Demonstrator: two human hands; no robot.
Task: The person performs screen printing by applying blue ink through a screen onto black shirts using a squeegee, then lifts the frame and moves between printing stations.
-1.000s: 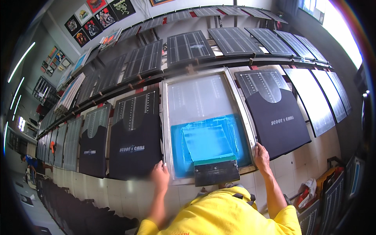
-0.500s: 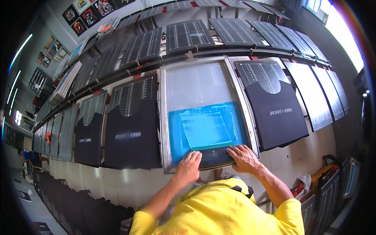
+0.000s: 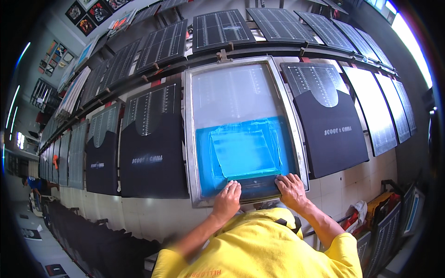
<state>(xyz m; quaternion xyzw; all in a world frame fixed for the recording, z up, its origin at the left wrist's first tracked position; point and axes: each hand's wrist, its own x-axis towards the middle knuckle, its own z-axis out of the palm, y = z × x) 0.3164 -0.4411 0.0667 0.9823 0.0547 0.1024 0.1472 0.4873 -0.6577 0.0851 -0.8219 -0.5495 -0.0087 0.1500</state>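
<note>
A metal-framed printing screen [image 3: 189,139] lies in front of me, its mesh pale at the far end and blue at the near end. Inside its near edge is a dark-handled squeegee [image 3: 255,182] with a green blade along its far side. My left hand [image 3: 227,199] grips the squeegee's left end, fingers closed over it. At the other end my right hand [image 3: 292,191] is closed on it too, close to the frame's right rail. Bright blue ink or coating [image 3: 245,150] covers the mesh just beyond the blade. Whatever lies beneath the screen is hidden.
Black printed shirts lie on boards to the left [image 3: 150,162] and right [image 3: 331,134] of the screen. A dark rail [image 3: 259,59] runs behind, with more marked boards [image 3: 222,30] beyond. Dark cloth [image 3: 92,236] hangs at lower left; a rack [image 3: 387,236] stands at lower right.
The view has shifted slightly, so the screen and boards sit a little differently in the picture. Both hands stay on the squeegee at the screen's near end.
</note>
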